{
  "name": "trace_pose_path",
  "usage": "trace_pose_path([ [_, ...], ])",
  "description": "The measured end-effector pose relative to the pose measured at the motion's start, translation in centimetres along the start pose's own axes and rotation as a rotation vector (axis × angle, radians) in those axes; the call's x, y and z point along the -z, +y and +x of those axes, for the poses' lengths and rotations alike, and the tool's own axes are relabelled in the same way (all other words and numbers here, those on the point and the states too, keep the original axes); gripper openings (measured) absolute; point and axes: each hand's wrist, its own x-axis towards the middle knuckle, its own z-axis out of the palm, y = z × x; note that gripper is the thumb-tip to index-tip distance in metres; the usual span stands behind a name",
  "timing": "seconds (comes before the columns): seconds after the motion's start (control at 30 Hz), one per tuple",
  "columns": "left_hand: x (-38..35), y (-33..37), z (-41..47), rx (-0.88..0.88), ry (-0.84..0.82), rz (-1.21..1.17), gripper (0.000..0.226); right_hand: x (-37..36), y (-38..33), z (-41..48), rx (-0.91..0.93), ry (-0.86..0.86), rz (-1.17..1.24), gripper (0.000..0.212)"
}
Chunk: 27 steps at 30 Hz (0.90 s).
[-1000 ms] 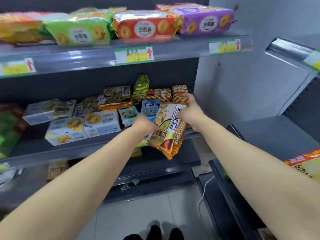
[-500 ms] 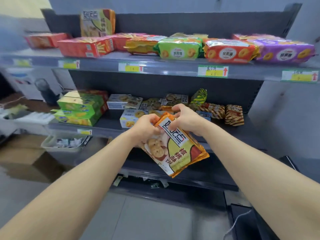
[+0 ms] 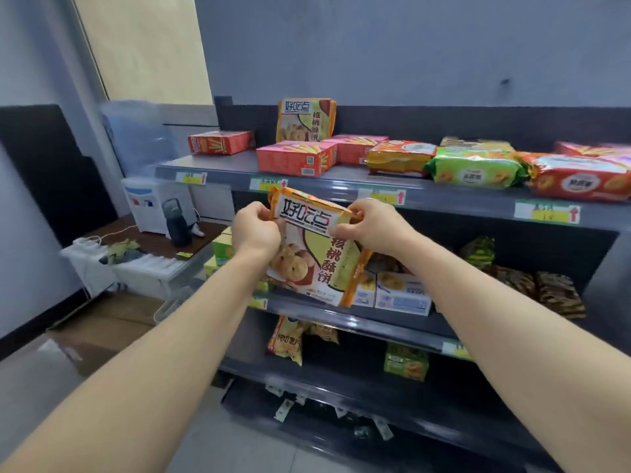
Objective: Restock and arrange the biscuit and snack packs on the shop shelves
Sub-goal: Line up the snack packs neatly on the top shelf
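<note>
Shelves (image 3: 454,203): I see stocked tiers; the top one carries red boxes (image 3: 295,158) and bagged biscuits (image 3: 474,169).
Biscuit pack (image 3: 324,257): held upright in the air, in front of the middle tier.
Left grip (image 3: 256,230): pinching the pack's top left corner.
Right grip (image 3: 372,227): pinching its top right edge.

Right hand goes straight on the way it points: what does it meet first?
Likely the top shelf's front rail, just past the biscuit pack that the right hand pinches; depth is unclear.

Orange biscuit pack (image 3: 316,247), upright, held before shelves
</note>
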Motion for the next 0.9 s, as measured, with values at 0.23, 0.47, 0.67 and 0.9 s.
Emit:
trace_pose_path([
  [0.23,5.5,2.8,7.6,-0.035,0.144,-0.209,0.013,-0.8,-6.0,5.0,-0.062,0.284,0.521,0.055],
  [0.47,6.3,4.8,13.2,-0.119,0.064,-0.376,0.003,-1.0,-9.4,11.7,-0.003,0.374,0.615,0.019],
  [0.67,4.9,6.3,19.7,-0.171,-0.002,-0.517,0.012,0.9,-10.8,18.7,0.075,0.473,0.627,0.012],
  [0.9,0.5,8.1,27.9,-0.181,-0.131,-0.557,0.045,3.0,-10.3,28.1,0.109,0.524,0.683,0.014],
])
